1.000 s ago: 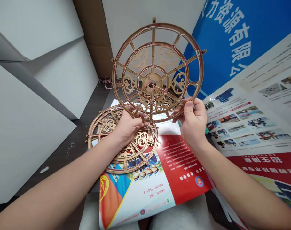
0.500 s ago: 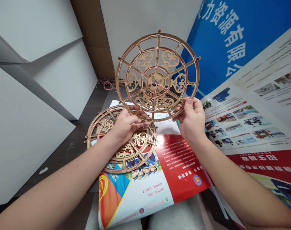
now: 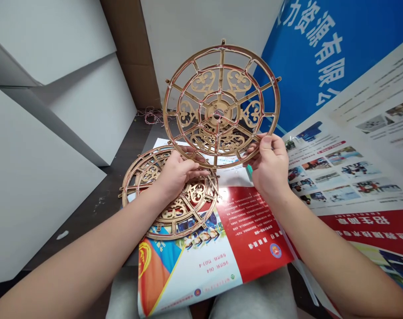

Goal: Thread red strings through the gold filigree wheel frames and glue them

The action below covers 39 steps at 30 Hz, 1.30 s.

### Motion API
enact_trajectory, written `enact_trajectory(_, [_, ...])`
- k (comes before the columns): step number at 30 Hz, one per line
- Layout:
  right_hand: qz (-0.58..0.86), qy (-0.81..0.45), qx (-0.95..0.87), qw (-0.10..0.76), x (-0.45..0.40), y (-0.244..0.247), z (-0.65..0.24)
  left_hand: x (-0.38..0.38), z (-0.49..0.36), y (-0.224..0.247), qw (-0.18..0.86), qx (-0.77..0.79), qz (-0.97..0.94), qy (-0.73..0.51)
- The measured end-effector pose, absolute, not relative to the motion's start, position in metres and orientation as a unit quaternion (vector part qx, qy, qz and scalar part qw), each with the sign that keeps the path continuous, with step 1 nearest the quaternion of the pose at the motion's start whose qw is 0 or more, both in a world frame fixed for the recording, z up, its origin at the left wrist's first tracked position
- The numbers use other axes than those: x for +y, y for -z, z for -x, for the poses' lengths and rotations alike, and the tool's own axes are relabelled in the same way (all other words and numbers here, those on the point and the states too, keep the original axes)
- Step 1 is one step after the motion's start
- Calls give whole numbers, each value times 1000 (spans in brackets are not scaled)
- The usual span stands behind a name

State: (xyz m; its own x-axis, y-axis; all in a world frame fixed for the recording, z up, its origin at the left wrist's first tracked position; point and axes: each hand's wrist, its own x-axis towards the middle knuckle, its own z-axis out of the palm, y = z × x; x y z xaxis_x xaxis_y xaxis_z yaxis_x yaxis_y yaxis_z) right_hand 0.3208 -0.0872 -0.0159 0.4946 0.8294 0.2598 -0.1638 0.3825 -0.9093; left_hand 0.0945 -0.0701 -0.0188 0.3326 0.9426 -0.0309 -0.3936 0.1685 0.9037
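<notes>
Together, both hands hold a round gilt openwork frame [image 3: 218, 113] upright above the table. The right hand [image 3: 269, 166] pinches its lower right rim between thumb and curled fingers, while the left hand [image 3: 178, 175] grips its lower edge, fingers bent behind it. A matching frame [image 3: 196, 192] lies flat on a red-and-white brochure [image 3: 251, 235], just beneath the left hand. Farther back, a tangle of fine wire [image 3: 151, 116] sits on the dark tabletop [image 3: 98, 208], with white panels [image 3: 38, 177] to the left; a printed poster [image 3: 354, 177] leans in on the right, in front of a blue banner [image 3: 321, 66] — its lettering upside down.
</notes>
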Motion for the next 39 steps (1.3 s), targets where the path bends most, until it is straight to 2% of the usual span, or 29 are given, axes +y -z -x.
enact_trajectory(15, [435, -283, -451, 726, -93, 21, -319, -70, -98, 22, 661, 351, -437, -500])
enact_trajectory(39, [435, -264, -487, 710, -96, 21, -314, -71, -101, 20, 663, 354, -413, -514])
